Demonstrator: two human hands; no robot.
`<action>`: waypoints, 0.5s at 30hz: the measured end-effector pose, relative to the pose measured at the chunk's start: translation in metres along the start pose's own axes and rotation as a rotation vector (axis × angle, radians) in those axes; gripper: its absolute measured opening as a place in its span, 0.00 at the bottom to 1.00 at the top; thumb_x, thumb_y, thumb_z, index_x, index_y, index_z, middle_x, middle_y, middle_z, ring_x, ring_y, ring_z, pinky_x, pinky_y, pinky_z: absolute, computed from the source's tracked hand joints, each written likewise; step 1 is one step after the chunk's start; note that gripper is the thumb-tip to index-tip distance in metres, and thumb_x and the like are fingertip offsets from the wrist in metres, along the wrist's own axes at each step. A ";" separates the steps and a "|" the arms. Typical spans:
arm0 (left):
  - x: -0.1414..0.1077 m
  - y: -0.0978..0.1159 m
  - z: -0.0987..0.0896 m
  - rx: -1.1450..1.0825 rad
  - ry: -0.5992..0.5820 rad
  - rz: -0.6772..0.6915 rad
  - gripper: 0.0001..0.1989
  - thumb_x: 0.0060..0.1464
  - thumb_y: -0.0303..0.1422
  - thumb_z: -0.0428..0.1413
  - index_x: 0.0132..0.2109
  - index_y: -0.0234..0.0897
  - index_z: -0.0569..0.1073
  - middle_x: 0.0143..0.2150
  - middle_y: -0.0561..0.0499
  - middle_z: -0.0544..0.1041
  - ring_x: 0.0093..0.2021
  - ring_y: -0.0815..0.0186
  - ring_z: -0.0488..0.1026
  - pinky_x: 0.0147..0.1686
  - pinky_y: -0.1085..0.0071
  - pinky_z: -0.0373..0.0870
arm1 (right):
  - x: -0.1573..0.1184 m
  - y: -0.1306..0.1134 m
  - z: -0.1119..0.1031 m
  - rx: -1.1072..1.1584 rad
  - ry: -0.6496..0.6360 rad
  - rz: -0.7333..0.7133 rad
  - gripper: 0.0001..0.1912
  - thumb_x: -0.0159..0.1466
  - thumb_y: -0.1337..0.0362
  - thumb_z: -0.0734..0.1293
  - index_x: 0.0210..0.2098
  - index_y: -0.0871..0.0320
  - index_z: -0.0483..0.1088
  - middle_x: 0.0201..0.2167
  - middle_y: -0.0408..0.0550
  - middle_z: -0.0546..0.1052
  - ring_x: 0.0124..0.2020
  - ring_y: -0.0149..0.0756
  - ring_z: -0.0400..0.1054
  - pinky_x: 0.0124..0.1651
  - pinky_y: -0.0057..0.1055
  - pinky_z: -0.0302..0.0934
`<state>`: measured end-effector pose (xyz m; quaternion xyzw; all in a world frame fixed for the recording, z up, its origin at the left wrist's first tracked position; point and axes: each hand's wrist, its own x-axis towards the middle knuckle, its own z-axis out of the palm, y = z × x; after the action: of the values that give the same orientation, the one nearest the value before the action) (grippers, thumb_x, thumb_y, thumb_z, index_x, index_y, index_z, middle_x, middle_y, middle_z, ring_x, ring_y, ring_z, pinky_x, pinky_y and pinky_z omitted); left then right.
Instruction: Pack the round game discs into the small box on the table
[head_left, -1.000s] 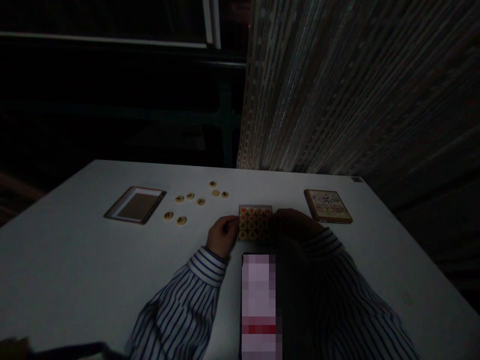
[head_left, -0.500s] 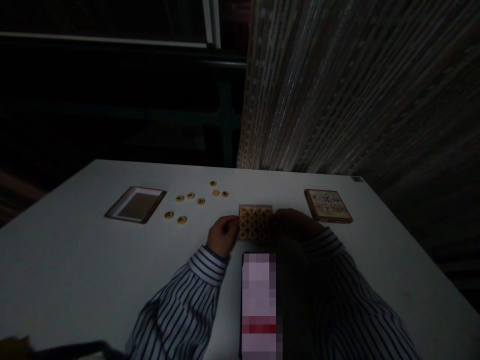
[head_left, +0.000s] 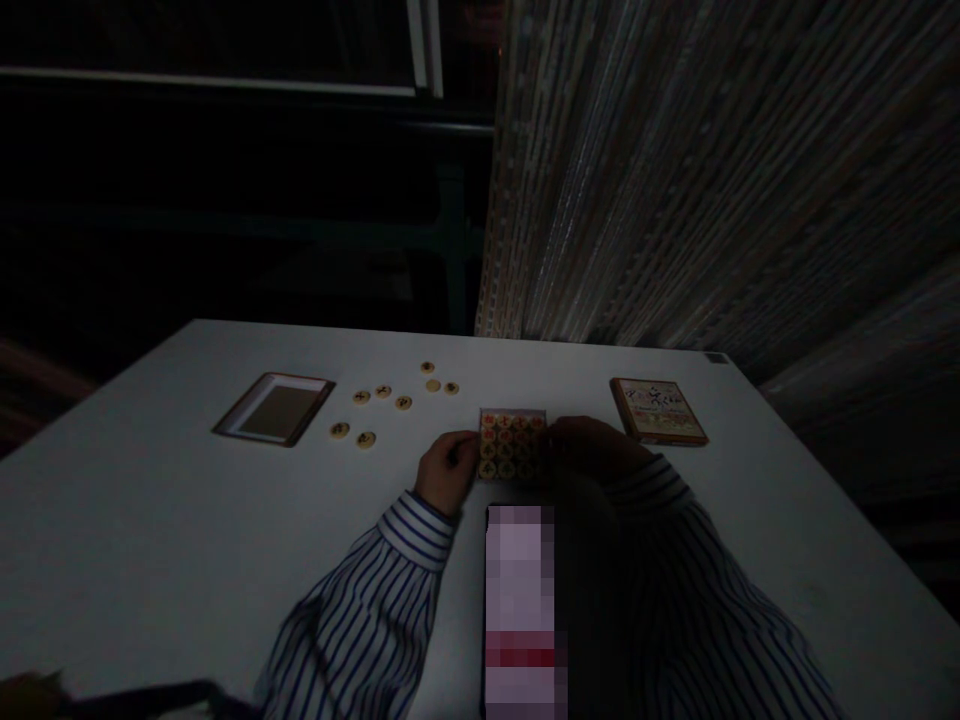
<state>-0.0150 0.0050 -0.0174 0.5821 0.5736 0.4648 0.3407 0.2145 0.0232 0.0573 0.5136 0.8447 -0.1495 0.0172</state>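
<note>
A small open box of Chinese chess pieces (head_left: 513, 445) sits on the table in front of me, its round wooden discs laid in rows with red and dark characters facing up. My left hand (head_left: 448, 470) is closed, thumb and fingers curled at the box's left edge. At the right edge is my right hand (head_left: 596, 447), in deep shadow, its curled fingers against the box's side and lower right corner. Several loose Chinese chess pieces (head_left: 403, 403) lie to the left of the box and beyond my left hand.
On the white table (head_left: 187, 540), an open shallow box lid or tray (head_left: 277, 412) lies at left. A printed Chinese chess box (head_left: 658, 411) lies at right. A phone (head_left: 517, 600), its screen pixelated, is between my forearms. Strip curtains (head_left: 600, 170) hang behind the table.
</note>
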 end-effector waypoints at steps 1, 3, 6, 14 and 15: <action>0.000 0.000 0.000 -0.005 0.001 -0.010 0.12 0.48 0.36 0.54 0.38 0.36 0.75 0.35 0.47 0.77 0.36 0.64 0.73 0.38 0.66 0.70 | 0.000 0.000 0.000 0.000 0.010 0.004 0.14 0.59 0.64 0.60 0.41 0.59 0.73 0.39 0.53 0.76 0.39 0.38 0.70 0.40 0.29 0.61; 0.000 -0.001 0.001 -0.011 -0.003 -0.025 0.12 0.48 0.37 0.54 0.38 0.36 0.75 0.35 0.47 0.77 0.35 0.64 0.73 0.37 0.67 0.70 | -0.001 0.000 0.000 0.005 0.025 0.004 0.13 0.59 0.65 0.60 0.41 0.58 0.73 0.39 0.52 0.76 0.40 0.37 0.70 0.41 0.29 0.61; 0.000 -0.002 0.002 -0.018 -0.005 -0.012 0.12 0.49 0.37 0.53 0.39 0.36 0.75 0.35 0.47 0.77 0.35 0.64 0.73 0.38 0.66 0.70 | -0.001 0.000 0.000 0.013 0.031 -0.008 0.13 0.59 0.65 0.60 0.40 0.57 0.73 0.38 0.50 0.76 0.39 0.36 0.70 0.40 0.28 0.62; 0.000 -0.003 0.001 -0.002 -0.007 0.007 0.12 0.49 0.36 0.53 0.39 0.36 0.75 0.36 0.47 0.77 0.36 0.64 0.73 0.39 0.66 0.70 | 0.001 0.003 0.002 0.001 0.036 -0.017 0.13 0.60 0.64 0.60 0.41 0.57 0.73 0.38 0.51 0.76 0.39 0.37 0.70 0.40 0.29 0.62; 0.000 -0.002 0.001 0.003 -0.003 0.008 0.12 0.49 0.36 0.53 0.39 0.36 0.75 0.36 0.47 0.77 0.36 0.64 0.73 0.39 0.66 0.70 | 0.001 0.003 0.003 -0.002 0.044 -0.017 0.13 0.60 0.63 0.60 0.41 0.57 0.73 0.38 0.51 0.76 0.39 0.37 0.70 0.40 0.29 0.62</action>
<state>-0.0150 0.0058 -0.0200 0.5857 0.5714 0.4643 0.3387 0.2162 0.0247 0.0538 0.5094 0.8495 -0.1375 -0.0020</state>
